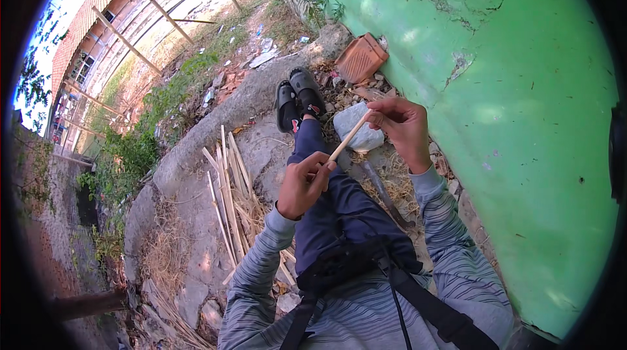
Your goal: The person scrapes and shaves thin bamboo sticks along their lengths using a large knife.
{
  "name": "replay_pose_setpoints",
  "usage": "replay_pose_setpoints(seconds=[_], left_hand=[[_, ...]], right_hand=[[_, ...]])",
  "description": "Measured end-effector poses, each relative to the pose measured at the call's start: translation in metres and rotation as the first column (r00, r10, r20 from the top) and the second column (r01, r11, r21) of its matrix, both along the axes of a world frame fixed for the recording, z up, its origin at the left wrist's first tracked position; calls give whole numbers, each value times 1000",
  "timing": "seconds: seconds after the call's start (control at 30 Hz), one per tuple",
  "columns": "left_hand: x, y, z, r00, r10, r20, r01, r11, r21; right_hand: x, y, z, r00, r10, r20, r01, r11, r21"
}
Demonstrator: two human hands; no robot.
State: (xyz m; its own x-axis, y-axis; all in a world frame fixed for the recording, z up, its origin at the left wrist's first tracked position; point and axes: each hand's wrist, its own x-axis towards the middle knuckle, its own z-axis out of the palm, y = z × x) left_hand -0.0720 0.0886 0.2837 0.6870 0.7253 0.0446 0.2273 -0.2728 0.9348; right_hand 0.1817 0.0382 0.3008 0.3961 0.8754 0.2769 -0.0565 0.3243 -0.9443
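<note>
The left hand pinches the lower end of a pale stick; the right hand grips its upper end, fingers covering both tips. Below the hands, a dark bar lies beside the legs, its kind unclear. Left of the left hand, pale strips run partly behind the sleeve. A green wall bounds the right hand's side; beyond the left, bare ground reaches a kerb. Farther, the dark rim crops a building.
</note>
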Motion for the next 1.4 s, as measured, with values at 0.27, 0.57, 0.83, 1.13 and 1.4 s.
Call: replay_pose_setpoints(seconds=[0.27, 0.57, 0.83, 1.13, 1.4], left_hand=[[-3, 0, 1, 999, 48, -6, -48, 998, -35], [5, -2, 3, 999, 26, -41, -32, 987, -156], [14, -7, -7, 999, 32, -38, -36, 994, -102], [15, -13, -6, 996, 62, -62, -66, 997, -49], [15, -8, -7, 992, 79, -102, -92, 988, -126]], right_hand=[[17, 2, 0, 971, 109, 211, -70, 980, -184], [9, -1, -8, 986, 137, 95, -133, 990, -43], [3, 5, -13, 998, -33, 46, 39, 991, -131], [4, 5, -5, 869, -214, 445, 260, 964, -45], [26, 13, -43, 875, -268, 404, 340, 933, -117]])
